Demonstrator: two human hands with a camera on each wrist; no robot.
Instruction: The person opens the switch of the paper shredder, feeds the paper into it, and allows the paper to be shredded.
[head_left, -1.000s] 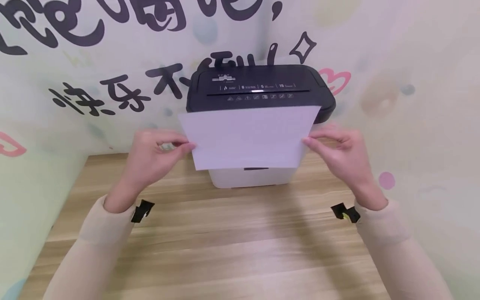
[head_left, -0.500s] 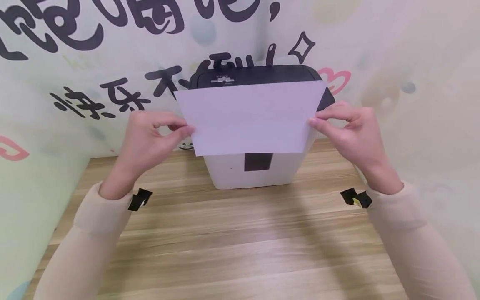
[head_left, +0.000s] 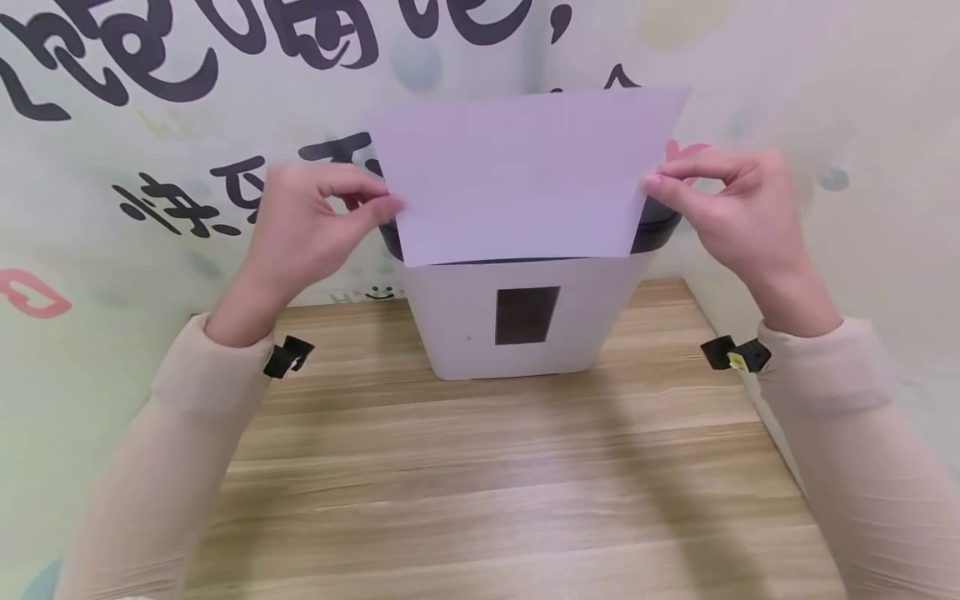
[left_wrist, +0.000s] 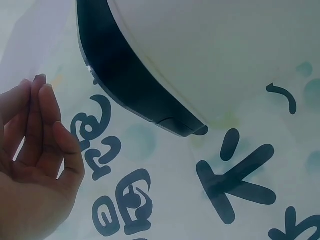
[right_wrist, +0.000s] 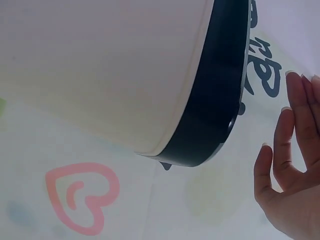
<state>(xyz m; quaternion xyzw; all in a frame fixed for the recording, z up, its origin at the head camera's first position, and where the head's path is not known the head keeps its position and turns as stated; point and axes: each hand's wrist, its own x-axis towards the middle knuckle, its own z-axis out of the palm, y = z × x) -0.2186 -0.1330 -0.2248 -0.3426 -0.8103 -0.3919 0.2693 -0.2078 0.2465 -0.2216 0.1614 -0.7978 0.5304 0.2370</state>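
Note:
A white sheet of paper (head_left: 525, 175) is held up by both hands in front of and above a paper shredder (head_left: 465, 325). My left hand (head_left: 318, 221) pinches its left edge between thumb and fingers. At the right edge, my right hand (head_left: 738, 204) pinches it the same way. The paper hides most of the shredder's black top, including the slot; only the dark ends of the lid show on either side. In the left wrist view the black lid (left_wrist: 125, 75) is near the left hand (left_wrist: 40, 150), apart from it. The right wrist view shows the right hand (right_wrist: 295, 150) beside the lid, not touching.
The shredder stands on a wood-grain table (head_left: 487, 475) against a white wall (head_left: 247, 100) with large dark lettering and pink hearts. A dark window (head_left: 527, 315) is set in the shredder's front. Side walls rise at the left and right.
Both hands have raised the paper from in front of the shredder to above its lid. The lid's top is now covered, and the shredder's front has come into view.

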